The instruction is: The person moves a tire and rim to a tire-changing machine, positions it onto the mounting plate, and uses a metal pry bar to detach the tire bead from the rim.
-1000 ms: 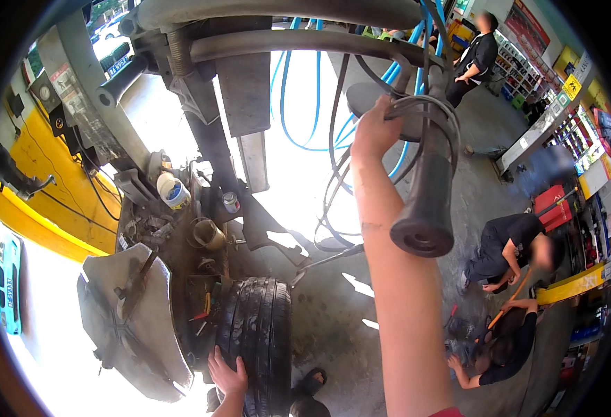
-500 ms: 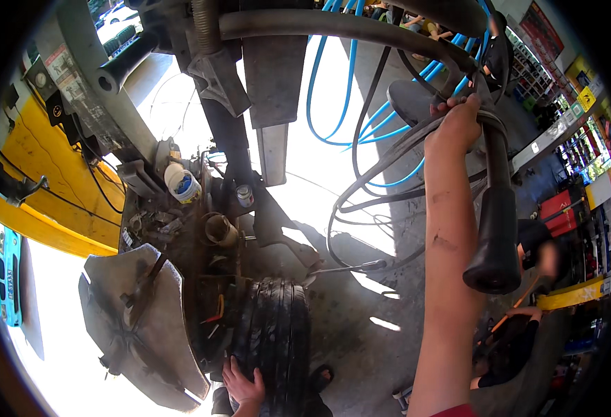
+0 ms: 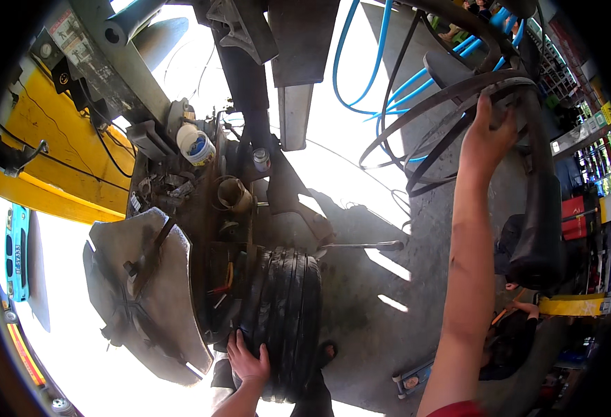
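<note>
My left hand [image 3: 248, 358] lies with its fingers spread against the sidewall of an upright black tire [image 3: 288, 320], low in the middle. On the right, my right arm reaches far up. My right hand [image 3: 489, 135] is beside looped dark hose [image 3: 451, 87] that hangs over a thick black machine arm. Its fingers look apart, one fingertip against or just under the hose; part of the hand is hard to make out. A long black padded handle [image 3: 538, 236] hangs to the right of my forearm.
Left of the tire stands a grey turntable plate [image 3: 142, 292] with clamps. A cluttered tray holds a white bucket [image 3: 197, 146], a brown cup [image 3: 232, 194] and a small can [image 3: 261, 160]. A metal bar [image 3: 364, 245] sticks out above the tire. Blue hoses [image 3: 340, 69] dangle ahead. A co-worker [image 3: 517, 333] is at lower right.
My right hand has loosened its grip on the dark hose, whose loops now hang higher and wider over the arm. My view has shifted; my left hand stays on the tire.
</note>
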Available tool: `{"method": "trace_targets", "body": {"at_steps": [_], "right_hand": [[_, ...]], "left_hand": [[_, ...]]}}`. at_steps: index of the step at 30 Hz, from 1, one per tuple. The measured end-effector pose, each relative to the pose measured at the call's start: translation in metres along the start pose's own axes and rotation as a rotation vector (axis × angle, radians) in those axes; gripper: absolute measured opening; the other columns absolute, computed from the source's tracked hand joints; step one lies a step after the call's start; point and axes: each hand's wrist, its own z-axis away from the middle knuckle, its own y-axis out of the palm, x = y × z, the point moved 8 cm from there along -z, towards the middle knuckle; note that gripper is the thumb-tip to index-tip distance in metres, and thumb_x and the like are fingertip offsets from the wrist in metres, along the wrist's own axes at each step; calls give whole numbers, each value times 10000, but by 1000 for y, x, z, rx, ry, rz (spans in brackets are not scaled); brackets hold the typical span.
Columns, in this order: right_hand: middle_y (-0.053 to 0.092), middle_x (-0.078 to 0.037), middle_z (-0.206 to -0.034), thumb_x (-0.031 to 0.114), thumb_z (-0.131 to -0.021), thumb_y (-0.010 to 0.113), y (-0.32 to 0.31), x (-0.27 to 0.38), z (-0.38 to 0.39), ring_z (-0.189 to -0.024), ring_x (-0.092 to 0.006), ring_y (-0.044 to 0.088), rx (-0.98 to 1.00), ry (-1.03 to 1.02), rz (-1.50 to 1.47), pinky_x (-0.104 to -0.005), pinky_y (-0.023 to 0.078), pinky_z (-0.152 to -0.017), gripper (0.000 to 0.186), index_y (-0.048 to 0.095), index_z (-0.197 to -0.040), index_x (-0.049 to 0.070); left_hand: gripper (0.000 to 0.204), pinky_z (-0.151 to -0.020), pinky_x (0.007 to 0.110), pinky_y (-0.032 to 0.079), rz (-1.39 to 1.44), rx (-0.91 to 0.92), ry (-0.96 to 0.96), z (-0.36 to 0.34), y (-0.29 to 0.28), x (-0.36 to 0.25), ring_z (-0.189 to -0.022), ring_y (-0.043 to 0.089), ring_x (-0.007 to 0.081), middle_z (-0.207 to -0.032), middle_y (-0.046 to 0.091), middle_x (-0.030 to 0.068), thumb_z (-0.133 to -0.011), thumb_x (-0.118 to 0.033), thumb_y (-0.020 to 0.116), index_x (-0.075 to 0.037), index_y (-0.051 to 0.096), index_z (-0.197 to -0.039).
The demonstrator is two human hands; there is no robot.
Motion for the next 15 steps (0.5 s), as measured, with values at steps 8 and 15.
{"method": "trace_targets", "body": {"at_steps": [8, 15], "right_hand": [[709, -110, -1161, 251, -877, 717, 32, -51, 283, -1118, -280, 672, 1551, -398, 753, -401, 514, -983, 332, 708, -1138, 46], [766, -72, -996, 214, -815, 750, 46, -107, 330, -963, -234, 743, 1799, -556, 928, -351, 595, -778, 157, 794, -940, 130]], "left_hand": [[757, -1059, 569, 390, -12, -26, 31, 1, -3, -3, -1274, 472, 481, -1449, 451, 259, -867, -403, 636, -17, 397, -1473], [745, -1050, 557, 404, 5, -54, 38, 2, 0, -3, -1266, 475, 480, -1425, 465, 255, -873, -388, 639, -13, 403, -1473]]}}
